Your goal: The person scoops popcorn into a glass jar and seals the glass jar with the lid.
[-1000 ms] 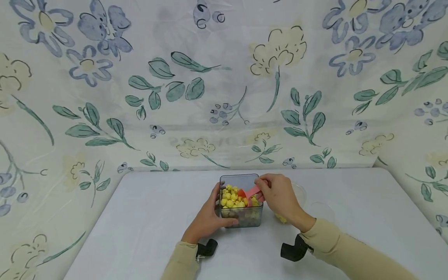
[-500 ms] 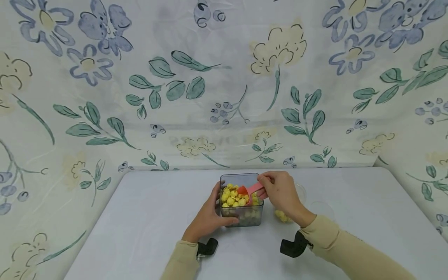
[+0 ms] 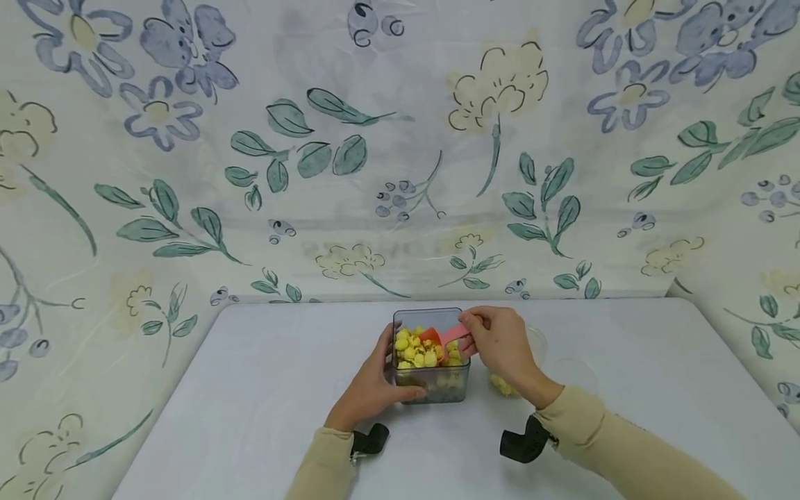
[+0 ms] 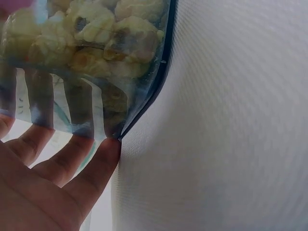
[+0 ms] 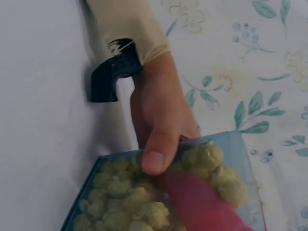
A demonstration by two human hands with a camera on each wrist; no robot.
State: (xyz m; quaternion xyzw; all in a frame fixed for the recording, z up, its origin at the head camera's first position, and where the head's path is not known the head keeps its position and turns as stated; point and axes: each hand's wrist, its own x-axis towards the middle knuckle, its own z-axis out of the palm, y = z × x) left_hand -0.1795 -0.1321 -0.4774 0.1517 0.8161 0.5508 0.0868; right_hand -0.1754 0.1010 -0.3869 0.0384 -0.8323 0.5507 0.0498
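Observation:
My left hand (image 3: 377,389) grips a see-through bluish plastic container (image 3: 437,391) from its left side, thumb along the front wall. Yellow popcorn (image 3: 412,355) fills much of it. In the left wrist view, the fingers (image 4: 91,178) spread along the container's wall (image 4: 166,57). With my right hand (image 3: 505,347), I pinch the handle of a pink scoop (image 3: 455,333) above the container's right rim. The scoop's bowl sits down among the popcorn. In the right wrist view the scoop (image 5: 199,199) is blurred, and my left thumb (image 5: 159,149) lies over the container's edge.
Behind my right hand stands a clear round dish (image 3: 536,344), partly covered. A little popcorn (image 3: 502,385) shows beside my right wrist. A faint clear disc (image 3: 576,375) lies farther right on the white table (image 3: 250,417). Flowered cloth (image 3: 400,173) hangs around the table.
My right hand has shifted slightly right and the scoop's bowl has tipped and moved a little within the popcorn. Some pieces have shifted around it. My left hand and the container have stayed in place.

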